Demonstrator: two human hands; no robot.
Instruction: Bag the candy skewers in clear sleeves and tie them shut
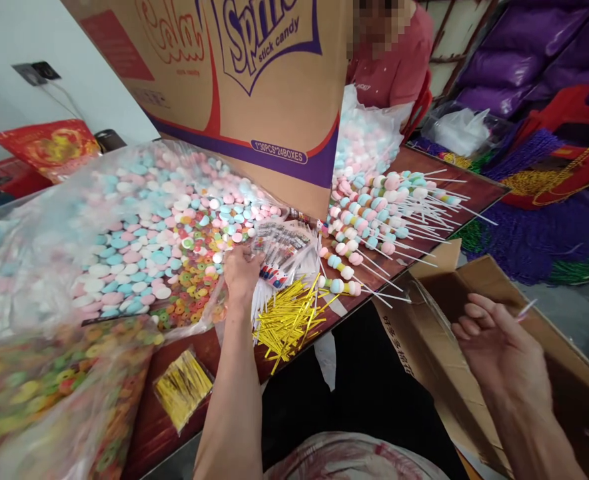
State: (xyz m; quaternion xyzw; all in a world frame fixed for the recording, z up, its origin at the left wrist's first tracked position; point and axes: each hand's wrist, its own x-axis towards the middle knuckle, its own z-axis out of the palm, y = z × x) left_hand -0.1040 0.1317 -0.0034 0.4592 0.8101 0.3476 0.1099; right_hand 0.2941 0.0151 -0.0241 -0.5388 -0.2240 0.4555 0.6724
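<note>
My left hand [243, 272] reaches across the table with bent fingers. Its fingertips touch a stack of clear printed plastic bags [287, 247]. Yellow twist ties [289, 320] lie heaped just to the right of that wrist. My right hand [509, 353] is above an open cardboard box [434, 340], fingers loosely curled and apart. A thin pale stick end [527, 309] shows behind that hand; whether the hand touches it is unclear. Skewers of pastel marshmallows and gummy rings [342, 285] lie piled on the table, white sticks pointing right.
Plastic sheeting holds loose pastel marshmallows [124, 260] and gummy rings [192, 297]. A bag of gummy rings [119, 400] and packed twist ties [183, 390] lie at left. A large printed carton [284, 113] stands on the table; a person in red [399, 73] sits behind it.
</note>
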